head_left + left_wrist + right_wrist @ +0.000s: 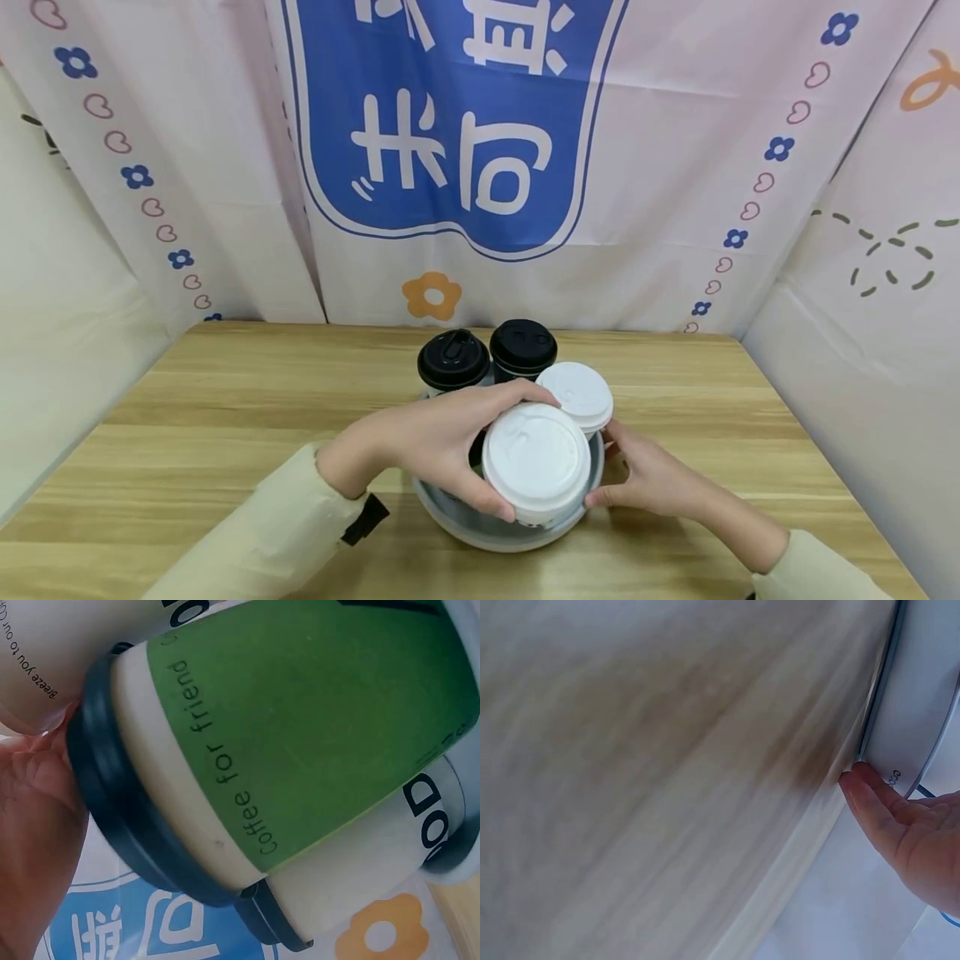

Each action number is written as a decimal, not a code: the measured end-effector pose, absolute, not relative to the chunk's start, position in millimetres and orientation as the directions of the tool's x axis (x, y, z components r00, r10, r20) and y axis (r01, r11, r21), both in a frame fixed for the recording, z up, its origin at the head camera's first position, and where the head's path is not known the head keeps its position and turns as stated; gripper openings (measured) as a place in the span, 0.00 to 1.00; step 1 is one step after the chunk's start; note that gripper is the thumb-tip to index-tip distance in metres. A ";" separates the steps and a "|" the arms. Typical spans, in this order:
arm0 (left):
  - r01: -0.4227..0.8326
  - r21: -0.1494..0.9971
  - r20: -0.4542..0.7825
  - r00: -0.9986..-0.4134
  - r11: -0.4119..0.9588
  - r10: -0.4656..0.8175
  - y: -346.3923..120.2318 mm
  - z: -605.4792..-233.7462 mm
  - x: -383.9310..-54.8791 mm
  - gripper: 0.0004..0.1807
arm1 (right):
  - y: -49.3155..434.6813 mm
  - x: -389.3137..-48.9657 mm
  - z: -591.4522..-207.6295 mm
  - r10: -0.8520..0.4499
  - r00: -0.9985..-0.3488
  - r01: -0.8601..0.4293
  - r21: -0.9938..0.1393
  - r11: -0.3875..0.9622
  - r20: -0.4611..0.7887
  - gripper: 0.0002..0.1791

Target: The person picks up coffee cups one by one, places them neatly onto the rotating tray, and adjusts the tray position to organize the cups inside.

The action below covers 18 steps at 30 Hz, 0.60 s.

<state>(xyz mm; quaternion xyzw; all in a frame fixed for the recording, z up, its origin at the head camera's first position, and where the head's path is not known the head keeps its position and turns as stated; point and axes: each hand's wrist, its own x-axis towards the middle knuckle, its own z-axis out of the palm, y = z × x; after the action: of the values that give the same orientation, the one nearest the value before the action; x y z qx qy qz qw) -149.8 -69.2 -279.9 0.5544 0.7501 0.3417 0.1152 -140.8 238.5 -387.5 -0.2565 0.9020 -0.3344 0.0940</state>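
Note:
My left hand (457, 442) grips a cup with a white lid (536, 458), thumb and fingers spread around it, over the front of a round grey tray (498, 540). Whether that cup's base touches the tray is hidden. At the tray's right side, my right hand (652, 479) touches the outer wall, its fingers fairly straight in the right wrist view. Another white-lidded cup (576, 392) stands just behind the gripped one. In the left wrist view, a green cup (315, 735) with a dark lid is close to my left hand; in the head view that hand mostly covers it.
Two cups with black lids, one at back left (452, 360) and one at back right (523, 346), stand at the tray's rear. The wood-grain table (247, 417) reaches back to a printed cloth (667, 208). Pale cloth walls rise at both sides.

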 end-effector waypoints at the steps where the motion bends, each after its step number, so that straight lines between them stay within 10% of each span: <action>1: 0.751 0.639 0.199 -0.366 0.163 0.909 -68.6 -280.3 -150.9 0.50 | 238.4 -140.7 -386.9 -0.524 -0.852 -0.395 -0.655 0.644 -0.001 0.59; 18: 0.765 0.573 0.080 -0.410 0.295 0.909 -65.4 -291.5 -167.3 0.52 | 237.9 -139.9 -387.2 -0.526 -0.851 -0.412 -0.640 0.648 0.015 0.57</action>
<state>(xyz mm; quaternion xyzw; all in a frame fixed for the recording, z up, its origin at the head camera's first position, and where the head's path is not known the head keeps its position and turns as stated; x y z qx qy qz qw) -167.3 -65.4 -291.5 0.5270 0.7937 0.2739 0.1315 -139.9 237.9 -387.2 -0.2594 0.9037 -0.3295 0.0864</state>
